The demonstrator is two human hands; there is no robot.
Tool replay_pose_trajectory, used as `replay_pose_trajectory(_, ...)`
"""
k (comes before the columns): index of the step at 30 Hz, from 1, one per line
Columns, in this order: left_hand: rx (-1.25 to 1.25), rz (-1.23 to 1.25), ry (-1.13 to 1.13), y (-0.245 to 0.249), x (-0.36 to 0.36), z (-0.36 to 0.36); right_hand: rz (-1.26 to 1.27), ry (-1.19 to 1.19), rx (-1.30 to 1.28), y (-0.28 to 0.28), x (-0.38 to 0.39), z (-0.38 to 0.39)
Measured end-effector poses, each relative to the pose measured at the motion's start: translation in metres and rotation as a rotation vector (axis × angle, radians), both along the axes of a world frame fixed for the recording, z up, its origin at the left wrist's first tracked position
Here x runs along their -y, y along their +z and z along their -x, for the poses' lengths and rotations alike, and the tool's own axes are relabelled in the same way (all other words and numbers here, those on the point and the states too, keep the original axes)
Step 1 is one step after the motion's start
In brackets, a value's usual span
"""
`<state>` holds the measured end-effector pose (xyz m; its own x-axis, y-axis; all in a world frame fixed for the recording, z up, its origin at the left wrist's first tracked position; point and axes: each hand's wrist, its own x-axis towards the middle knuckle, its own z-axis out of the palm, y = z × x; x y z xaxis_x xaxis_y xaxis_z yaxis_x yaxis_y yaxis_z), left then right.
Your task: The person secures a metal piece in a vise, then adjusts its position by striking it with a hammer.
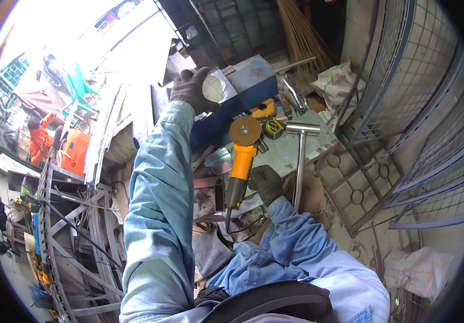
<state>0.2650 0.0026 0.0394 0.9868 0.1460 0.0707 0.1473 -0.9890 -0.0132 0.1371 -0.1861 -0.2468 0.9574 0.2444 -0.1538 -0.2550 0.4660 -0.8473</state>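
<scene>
My left hand (191, 92), in a dark glove, reaches to the long blue metal body (253, 83). Its fingers and thumb are spread around a shiny, pale piece (214, 88) on top; a firm grip does not show. My right hand (266, 184), also gloved, is curled closed just right of an angle grinder (241, 161). What it holds, if anything, is hidden. The yellow and dark grinder points away from me, its brown disc (245, 131) at the far end. A chrome T-shaped tube (301, 156) runs along the right of that hand.
A tape measure (273, 128) and an orange toothed part (263, 109) lie on the metal work surface (318, 141). Metal frames (84, 242) stack at left; mesh panels (399, 70) stand at right. A broom (302, 29) leans behind. A person in orange (39, 140) is far left.
</scene>
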Motion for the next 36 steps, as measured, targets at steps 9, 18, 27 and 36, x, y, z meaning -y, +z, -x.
replay_pose_trajectory(9,0.192,0.345,-0.117,0.013,0.002,0.041,0.020,-0.017,-0.043,0.035,0.016,0.000)
replay_pose_trajectory(18,0.198,1.748,-0.378,-0.093,0.046,0.220,0.604,0.117,1.357,0.194,0.031,0.032)
replay_pose_trajectory(27,0.122,1.916,-0.326,-0.123,0.022,0.243,0.694,0.152,1.543,0.206,-0.002,0.041)
replay_pose_trajectory(36,0.237,2.089,-0.532,-0.055,-0.034,0.245,0.486,0.512,1.327,0.263,-0.055,0.007)
